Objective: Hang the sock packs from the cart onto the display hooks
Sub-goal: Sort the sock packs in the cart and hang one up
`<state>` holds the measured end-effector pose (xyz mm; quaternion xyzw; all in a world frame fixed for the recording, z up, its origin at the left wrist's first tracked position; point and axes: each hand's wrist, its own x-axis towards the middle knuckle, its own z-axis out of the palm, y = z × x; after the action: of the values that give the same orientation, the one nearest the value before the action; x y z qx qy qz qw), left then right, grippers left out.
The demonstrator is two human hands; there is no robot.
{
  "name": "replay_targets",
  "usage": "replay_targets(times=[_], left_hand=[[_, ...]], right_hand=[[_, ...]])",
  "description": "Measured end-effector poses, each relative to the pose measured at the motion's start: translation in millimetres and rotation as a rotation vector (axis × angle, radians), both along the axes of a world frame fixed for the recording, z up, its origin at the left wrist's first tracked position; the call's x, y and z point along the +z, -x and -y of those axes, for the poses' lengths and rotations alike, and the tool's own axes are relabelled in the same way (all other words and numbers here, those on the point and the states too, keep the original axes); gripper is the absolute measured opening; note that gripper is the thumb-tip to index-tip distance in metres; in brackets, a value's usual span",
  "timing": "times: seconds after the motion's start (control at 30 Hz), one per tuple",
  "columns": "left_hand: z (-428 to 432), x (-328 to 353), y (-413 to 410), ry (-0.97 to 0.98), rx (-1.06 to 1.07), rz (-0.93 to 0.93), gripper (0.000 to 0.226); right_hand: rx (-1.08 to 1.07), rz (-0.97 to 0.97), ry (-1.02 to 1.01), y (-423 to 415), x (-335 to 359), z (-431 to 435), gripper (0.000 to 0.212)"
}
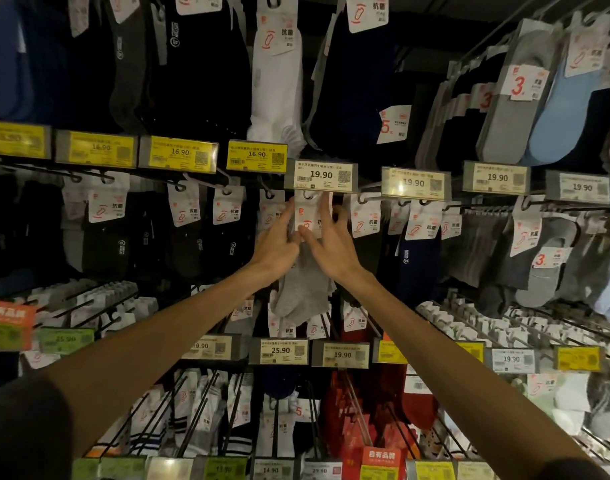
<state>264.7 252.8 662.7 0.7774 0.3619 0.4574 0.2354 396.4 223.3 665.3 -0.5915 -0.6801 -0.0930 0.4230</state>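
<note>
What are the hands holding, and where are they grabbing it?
The left hand and right hand both hold a grey sock pack by its white card on top, under the 19.90 price tag.

Centre sock pack (301, 289) — grey; its header card (308, 216) white, red print. Left price tags (180, 154) yellow — centre price tag (320, 174) white. Lower socks (383, 393) red.

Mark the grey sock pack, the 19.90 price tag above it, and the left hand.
grey sock pack (301, 289), head view, sock body.
19.90 price tag (322, 174), head view, printed price.
left hand (277, 244), head view, back of hand.
</note>
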Motion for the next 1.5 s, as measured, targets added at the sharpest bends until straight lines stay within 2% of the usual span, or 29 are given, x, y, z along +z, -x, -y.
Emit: replay_targets(times=[0.2,0.33,0.43,0.63,0.83,1.03,1.5], left_hand=[[-15,0,-15,-0.300,0.076,-0.368,0.081],[-14,7,-19,-0.317,0.240,-0.496,0.077],[-24,5,-21,-0.337,0.274,-0.551,0.079],[-37,11,-28,-0.333,0.340,-0.695,0.080],[-53,22,-38,-0.193,0.295,-0.867,0.081],[-73,31,-38,-0.151,0.297,-1.040,0.083],[-94,46,-49,-0.178,0.308,-1.169,0.083]], right_hand=[[-0.252,0.287,-0.005,-5,-12,-32,0.081],[-0.302,0.342,-0.053,-7,-19,-38,0.079],[-0.290,0.403,-0.054,-10,-21,-40,0.078],[-0.308,0.449,0.035,-11,-15,-50,0.078],[-0.282,0.482,0.225,-22,-13,-65,0.089],[-0.273,0.567,0.410,-30,2,-76,0.092],[-0.238,0.577,0.608,-38,29,-99,0.088]])
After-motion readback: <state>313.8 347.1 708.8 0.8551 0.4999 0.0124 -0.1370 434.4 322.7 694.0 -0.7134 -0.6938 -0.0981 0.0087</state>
